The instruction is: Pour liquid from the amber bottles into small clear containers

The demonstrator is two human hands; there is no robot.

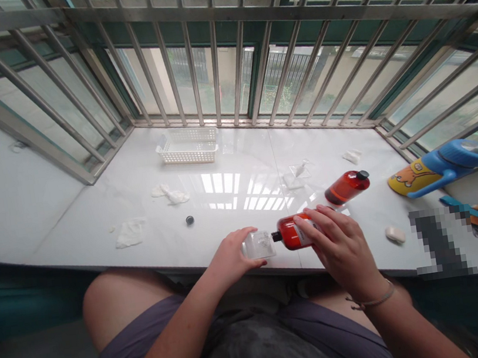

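My left hand (236, 256) is closed round a small clear container (259, 245) near the front edge of the white sill. In my right hand (334, 242) is a red-amber bottle (290, 233) with a black neck and a pale label, tipped on its side. Its neck points left at the container's mouth, very close to it; whether they touch I cannot tell. A second red-amber bottle (345, 189) with a black cap is just beyond my right hand. To the left of my left hand lies a small black cap (189, 220).
A white perforated basket (188, 148) sits at the back left. Crumpled tissues (131, 232) lie about. A clear piece with a pump-like top (300, 171) is behind the bottles. To the right are a blue-yellow flask (437, 167), a pale earbud-like case (395, 234) and keys (477, 213). Metal bars (192, 73) close the window.
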